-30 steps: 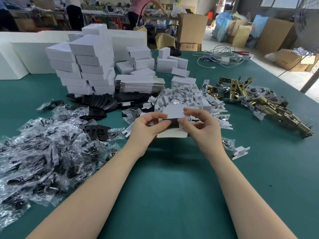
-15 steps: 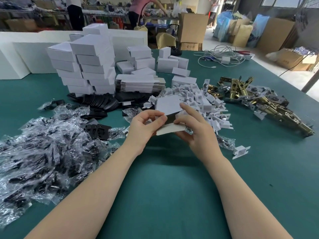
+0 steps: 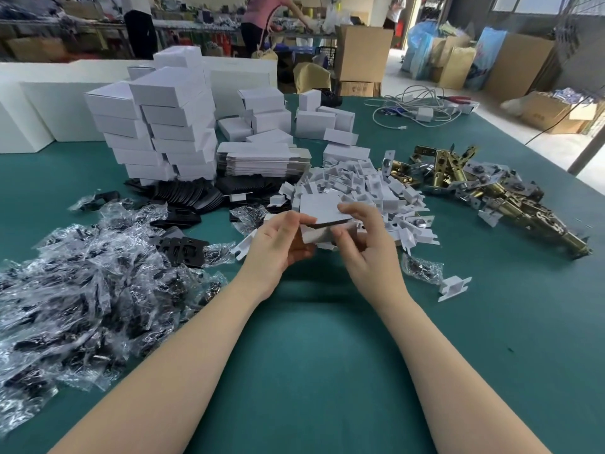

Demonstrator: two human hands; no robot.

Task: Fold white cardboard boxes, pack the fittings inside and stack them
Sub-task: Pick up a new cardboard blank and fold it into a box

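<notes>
Both bare forearms reach forward from the lower corners, converging toward the middle. The left hand (image 3: 278, 244) sits with its back toward the camera, thumb up on top and fingers (image 3: 299, 257) curled underneath, gripping. The right hand (image 3: 363, 244) is just beside it, index finger stretched forward and flat, the other fingers bent inward, thumb tucked in toward the left hand.

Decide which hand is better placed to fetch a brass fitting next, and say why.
Right hand, probably: the brass fittings lie on its side, while the left hand grips the white box.
</notes>
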